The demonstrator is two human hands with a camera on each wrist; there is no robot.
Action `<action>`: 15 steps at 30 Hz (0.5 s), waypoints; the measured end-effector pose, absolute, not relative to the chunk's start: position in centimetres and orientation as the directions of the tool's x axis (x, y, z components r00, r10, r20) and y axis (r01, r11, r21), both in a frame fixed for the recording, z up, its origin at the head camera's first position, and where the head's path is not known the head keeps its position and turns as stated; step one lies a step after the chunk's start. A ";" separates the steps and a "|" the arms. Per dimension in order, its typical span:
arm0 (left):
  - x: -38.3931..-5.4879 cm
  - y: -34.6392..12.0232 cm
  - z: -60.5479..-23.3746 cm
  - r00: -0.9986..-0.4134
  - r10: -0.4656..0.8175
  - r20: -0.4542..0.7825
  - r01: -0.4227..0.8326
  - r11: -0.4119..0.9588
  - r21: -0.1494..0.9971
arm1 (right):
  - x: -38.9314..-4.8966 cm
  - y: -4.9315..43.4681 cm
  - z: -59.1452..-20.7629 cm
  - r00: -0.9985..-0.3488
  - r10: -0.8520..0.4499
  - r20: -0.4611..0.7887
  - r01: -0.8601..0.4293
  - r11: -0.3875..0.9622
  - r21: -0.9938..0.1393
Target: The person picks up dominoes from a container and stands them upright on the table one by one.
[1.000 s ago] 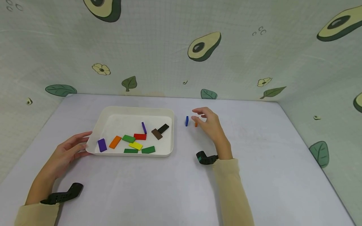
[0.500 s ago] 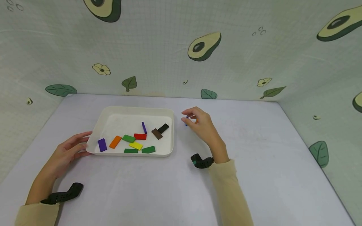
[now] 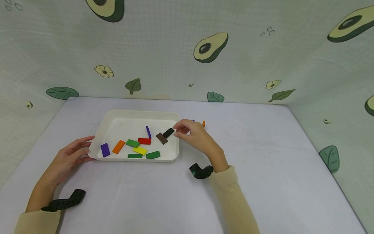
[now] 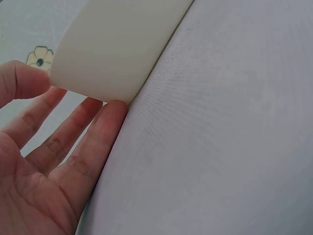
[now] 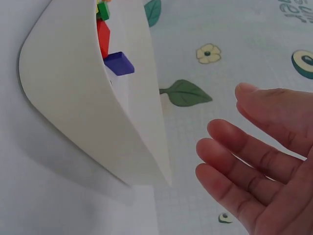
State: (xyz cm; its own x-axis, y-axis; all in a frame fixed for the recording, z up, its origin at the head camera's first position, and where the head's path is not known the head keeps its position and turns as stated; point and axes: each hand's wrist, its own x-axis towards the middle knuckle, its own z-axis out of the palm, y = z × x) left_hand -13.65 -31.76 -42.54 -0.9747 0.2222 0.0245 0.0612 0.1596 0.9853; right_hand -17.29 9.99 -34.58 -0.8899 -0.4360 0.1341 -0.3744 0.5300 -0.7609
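"Head view first: what textures and shapes show?"

"Smooth, pale tray, rounded at the corners, with a low wall. It sits on a plain white desk, and behind hangs a creased, printed cloth."

"And the blocks in it?"

"Small flat oblongs in solid colours. A red block, a yellow block and three green blocks lie around the middle and near side. A brown block meets a black block toward the right."

"Any outside?"

"A blue block and an orange block on the desk, just beyond the right hand, which partly hides them."

"How are the fingers?"

"On that hand they are released and slightly bent, holding nothing, at the tray's right wall; I cannot tell whether they touch it. The left hand rests nearly straight fingers against the near left corner."

"What differs from a second ago?"

"Only the right hand: it is now at the tray instead of beside the orange block. The tray and its blocks match."
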 end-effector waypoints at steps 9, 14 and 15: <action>-13.6 -31.8 -42.5 -0.971 0.239 0.033 0.071 0.152 0.986 | -17.1 8.4 -35.3 -0.853 -0.513 0.095 -0.385 0.495 -0.779; -13.6 -31.8 -42.5 -0.972 0.233 0.030 0.066 0.150 0.986 | -17.1 7.6 -35.9 -0.825 -0.560 0.074 -0.406 0.497 -0.767; -13.6 -31.8 -42.5 -0.972 0.234 0.031 0.068 0.150 0.986 | -17.2 7.4 -36.0 -0.819 -0.571 0.066 -0.410 0.500 -0.763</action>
